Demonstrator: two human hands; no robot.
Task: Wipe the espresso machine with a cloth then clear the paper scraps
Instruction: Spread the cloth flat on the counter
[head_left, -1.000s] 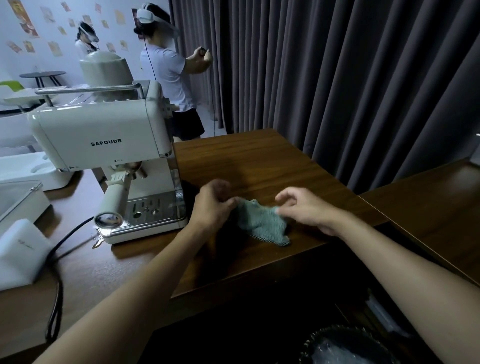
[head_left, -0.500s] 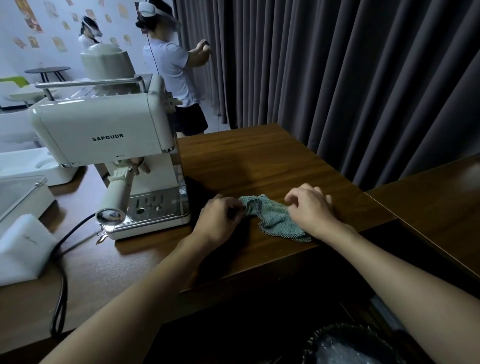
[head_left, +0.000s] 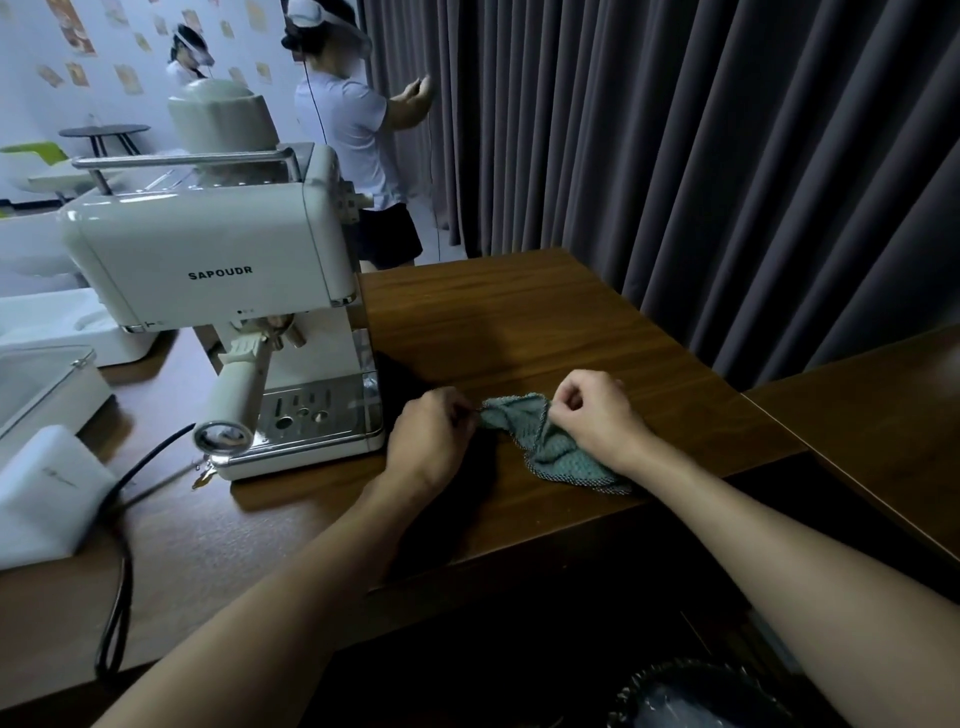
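Both hands, left and right, pinch the crumpled green knitted cloth (dark-edged) near the brown wooden bench's front edge.

SAPOUDR stands in dark capitals on the front panel of the espresso machine; the faint mark on the white block left of it is unreadable.

Knitted cloth, glossy wood table
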